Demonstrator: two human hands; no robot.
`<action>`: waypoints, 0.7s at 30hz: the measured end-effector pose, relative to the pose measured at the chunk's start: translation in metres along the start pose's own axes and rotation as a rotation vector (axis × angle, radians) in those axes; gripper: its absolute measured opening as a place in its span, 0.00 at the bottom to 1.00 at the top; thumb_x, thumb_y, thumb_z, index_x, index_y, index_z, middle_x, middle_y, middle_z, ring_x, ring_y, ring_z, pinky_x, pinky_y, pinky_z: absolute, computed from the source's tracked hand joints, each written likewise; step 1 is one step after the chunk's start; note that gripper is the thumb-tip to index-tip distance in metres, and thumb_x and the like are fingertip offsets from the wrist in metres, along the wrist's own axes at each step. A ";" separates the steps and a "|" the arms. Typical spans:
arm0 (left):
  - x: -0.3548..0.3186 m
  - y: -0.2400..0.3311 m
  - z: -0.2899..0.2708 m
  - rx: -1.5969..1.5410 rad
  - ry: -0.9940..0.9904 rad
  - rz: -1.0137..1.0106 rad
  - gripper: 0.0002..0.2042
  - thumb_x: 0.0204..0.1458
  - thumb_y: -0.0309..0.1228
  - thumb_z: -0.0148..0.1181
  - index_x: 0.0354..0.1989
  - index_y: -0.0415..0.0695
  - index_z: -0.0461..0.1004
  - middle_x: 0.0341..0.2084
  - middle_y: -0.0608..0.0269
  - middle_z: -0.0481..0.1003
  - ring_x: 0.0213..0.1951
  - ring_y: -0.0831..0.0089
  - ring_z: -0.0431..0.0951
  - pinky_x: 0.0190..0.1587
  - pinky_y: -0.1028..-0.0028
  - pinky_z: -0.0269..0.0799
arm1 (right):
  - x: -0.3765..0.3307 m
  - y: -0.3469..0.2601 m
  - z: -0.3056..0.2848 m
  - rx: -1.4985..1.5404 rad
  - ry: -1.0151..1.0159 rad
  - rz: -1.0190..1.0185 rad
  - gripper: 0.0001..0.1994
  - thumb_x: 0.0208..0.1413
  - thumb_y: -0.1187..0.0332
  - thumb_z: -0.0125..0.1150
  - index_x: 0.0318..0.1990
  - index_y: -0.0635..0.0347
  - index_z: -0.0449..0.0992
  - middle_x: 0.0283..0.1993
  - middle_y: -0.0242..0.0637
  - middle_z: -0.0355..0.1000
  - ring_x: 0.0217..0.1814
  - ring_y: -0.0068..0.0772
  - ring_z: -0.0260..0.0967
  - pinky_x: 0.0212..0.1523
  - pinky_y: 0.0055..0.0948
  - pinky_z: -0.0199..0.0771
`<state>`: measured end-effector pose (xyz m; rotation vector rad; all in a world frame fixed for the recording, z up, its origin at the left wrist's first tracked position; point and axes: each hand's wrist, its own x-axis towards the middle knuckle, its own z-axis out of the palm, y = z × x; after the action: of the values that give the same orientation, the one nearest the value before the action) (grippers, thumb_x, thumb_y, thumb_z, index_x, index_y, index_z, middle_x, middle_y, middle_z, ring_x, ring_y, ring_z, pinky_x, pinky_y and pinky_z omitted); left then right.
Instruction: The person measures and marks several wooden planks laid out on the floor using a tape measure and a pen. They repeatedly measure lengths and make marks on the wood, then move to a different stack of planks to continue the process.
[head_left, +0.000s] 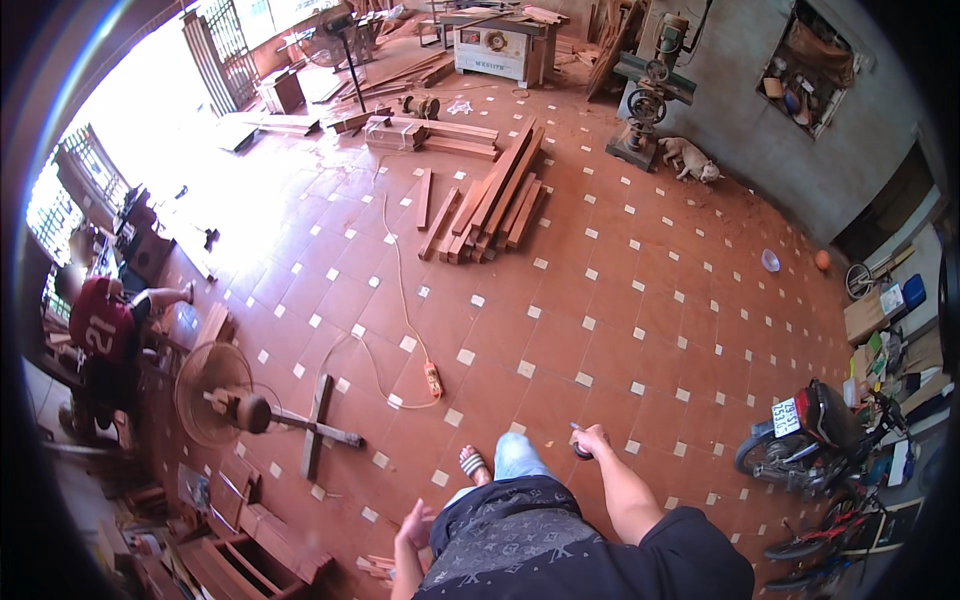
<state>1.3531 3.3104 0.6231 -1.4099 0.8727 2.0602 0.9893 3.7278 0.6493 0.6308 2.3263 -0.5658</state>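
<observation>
My right hand (594,441) is stretched forward over the tiled floor, fingers closed round a small dark thing with a bluish tip, too small to name. My left hand (416,524) hangs beside my body on the left, its fingers loosely spread with nothing in them. Between the two hands are my dark patterned shirt (510,545), one light blue trouser leg (521,456) and a striped sandal (473,463). An orange power strip (432,380) with a pale cord lies on the floor ahead.
A pedestal fan (222,395) on a wooden cross base stands left; behind it sits a person in a red shirt (100,318). Stacked planks (495,200) lie ahead. A table saw (492,52), drill press (650,95) and dog (688,159) are farther back. A motorcycle (815,440) stands right.
</observation>
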 end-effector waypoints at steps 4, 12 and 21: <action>-0.002 0.223 0.025 0.148 -0.003 0.171 0.32 0.62 0.60 0.53 0.65 0.48 0.63 0.59 0.53 0.70 0.51 0.54 0.77 0.50 0.45 0.74 | 0.053 -0.047 -0.004 0.276 0.054 0.080 0.21 0.47 0.53 0.70 0.37 0.66 0.85 0.39 0.51 0.83 0.47 0.46 0.82 0.47 0.41 0.79; 0.030 0.546 0.162 0.438 -0.106 0.512 0.30 0.66 0.52 0.53 0.69 0.46 0.63 0.62 0.58 0.71 0.59 0.60 0.74 0.57 0.55 0.72 | 0.142 -0.322 -0.017 0.100 0.242 -0.281 0.22 0.54 0.47 0.62 0.26 0.59 0.83 0.26 0.51 0.78 0.32 0.49 0.80 0.35 0.47 0.76; 0.097 0.754 0.286 -0.013 -0.409 0.387 0.33 0.65 0.62 0.45 0.68 0.50 0.65 0.62 0.58 0.70 0.59 0.59 0.74 0.57 0.50 0.75 | 0.084 -0.760 -0.019 0.251 -0.074 -1.012 0.18 0.60 0.51 0.60 0.30 0.58 0.80 0.29 0.52 0.78 0.33 0.55 0.79 0.34 0.48 0.78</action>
<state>0.6116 3.0170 0.7793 -0.8155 1.0071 2.5198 0.4914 3.1608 0.7769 -0.5338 2.3953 -1.2994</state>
